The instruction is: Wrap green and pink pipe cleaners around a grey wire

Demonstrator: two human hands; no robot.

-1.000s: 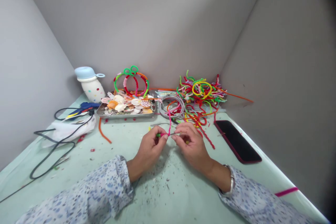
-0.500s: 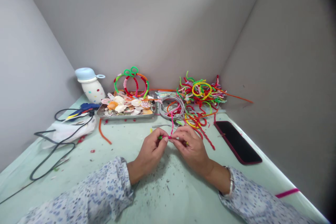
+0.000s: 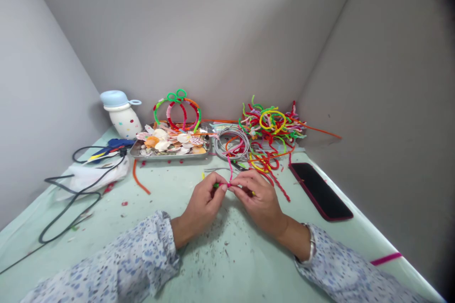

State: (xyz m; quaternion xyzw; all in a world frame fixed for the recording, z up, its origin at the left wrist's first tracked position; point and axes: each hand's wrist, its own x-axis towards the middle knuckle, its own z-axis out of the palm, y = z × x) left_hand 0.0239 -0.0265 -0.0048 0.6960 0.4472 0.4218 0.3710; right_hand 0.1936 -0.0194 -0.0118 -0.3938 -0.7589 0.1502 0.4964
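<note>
Between my fingertips, just over the table, is a pink pipe cleaner [image 3: 230,169] whose free end sticks up and away from me. My left hand [image 3: 208,199] pinches it from the left, together with a short green piece that shows between thumb and forefinger. From the right, my right hand [image 3: 259,202] pinches the same spot, and a bit of yellow peeks out among its fingers. How the pieces are joined is hidden by my fingers. Just beyond my hands lies a coil of grey wire [image 3: 232,144].
A metal tray [image 3: 170,157] of seashells stands behind, with pipe-cleaner rings [image 3: 177,114] over it. Tangled pipe cleaners [image 3: 272,123] are heaped at the back right. A phone [image 3: 322,191] lies right, a white bottle [image 3: 122,116] stands back left, and a black cable [image 3: 71,199] loops on the left.
Both hands keep their pinch with almost no movement. The pink pipe cleaner's free end has tipped slightly left. The whole view has shifted a little.
</note>
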